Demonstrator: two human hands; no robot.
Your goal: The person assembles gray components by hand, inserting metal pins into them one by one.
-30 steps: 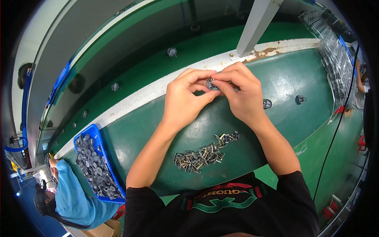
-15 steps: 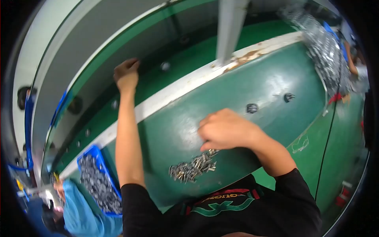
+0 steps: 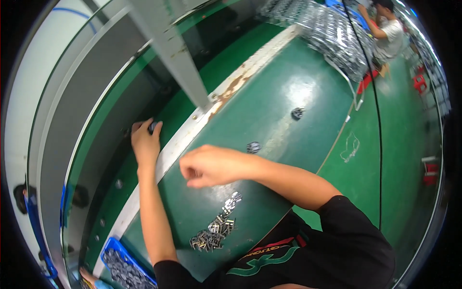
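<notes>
Over the green belt, my left hand (image 3: 146,144) has its thumb and fingers around a small dark round part (image 3: 152,127). My right hand (image 3: 209,166) hovers above the green tabletop with its fingers curled together; whatever is inside them is hidden. Below it on the tabletop lies a loose pile of small metal pins (image 3: 214,233), strung out toward the hand. Past my right wrist rests a dark round part (image 3: 253,147) with some metal on it. A second such part (image 3: 297,113) sits farther off.
A white, rust-worn rail (image 3: 187,130) divides table from belt (image 3: 168,113), with a grey post (image 3: 168,53) rising from it. Other round parts (image 3: 119,183) lie on the belt. A blue bin (image 3: 113,245) stands lower left, clear plastic trays (image 3: 332,36) at the far end. Another person (image 3: 387,36) sits beyond.
My view has turned to the right. The left hand, a fist over the belt before, now has a round part in its fingers. My right hand has left the pin pile and moved toward the rail.
</notes>
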